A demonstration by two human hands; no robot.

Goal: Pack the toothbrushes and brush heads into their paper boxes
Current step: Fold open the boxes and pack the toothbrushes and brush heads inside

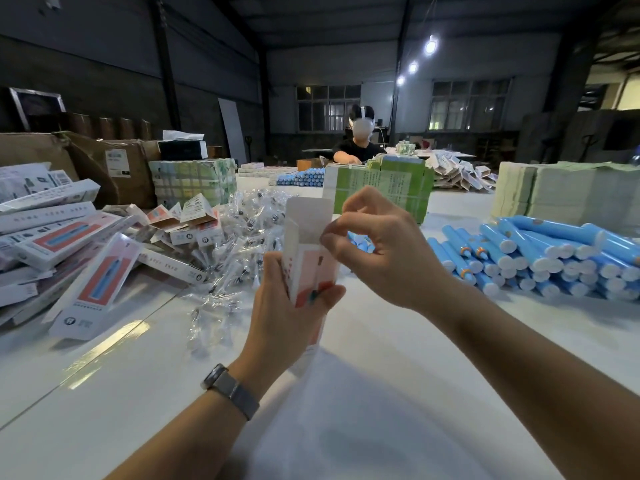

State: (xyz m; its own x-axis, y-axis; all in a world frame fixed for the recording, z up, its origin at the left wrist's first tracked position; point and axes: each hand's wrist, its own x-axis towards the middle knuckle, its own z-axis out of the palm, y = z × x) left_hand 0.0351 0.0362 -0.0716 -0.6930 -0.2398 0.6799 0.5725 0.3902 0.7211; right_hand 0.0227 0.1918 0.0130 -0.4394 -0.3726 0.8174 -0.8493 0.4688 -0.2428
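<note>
Left hand (pixel 291 299) holds a paper box (pixel 309 258) upright above the white tabletop (pixel 346 410), fingers and thumb wrapped round its lower half; grip closed on the box. A watch (pixel 230 389) sits on the left wrist. The box is pink and white, its top end open, the tuck flap (pixel 309 213) standing straight up. Right hand (pixel 377 244) is at the open top, thumb and forefinger pinching the edge of the flap, the other fingers curled; grip closed on the flap. What lies inside the box cannot be told. To the left of the hands, a loose heap of filled or flat boxes (pixel 69 244) of the same pink-and-white print, some leaning on each other. Just behind the held box, a pile of brush heads (pixel 242 244) in clear plastic wraps, spilling toward the near edge. To the right, well apart from the hands, a stack of blue toothbrush handles (pixel 540 258) lying on their sides, white ends facing the camera. Behind them, bundles of pale green sheets (pixel 561 192); a green-printed bundle (pixel 381 185) stands directly behind the hands. Across the tabletop a second person (pixel 360 147) sits in a dark shirt. Brown cartons (pixel 114 168) at far left.
</note>
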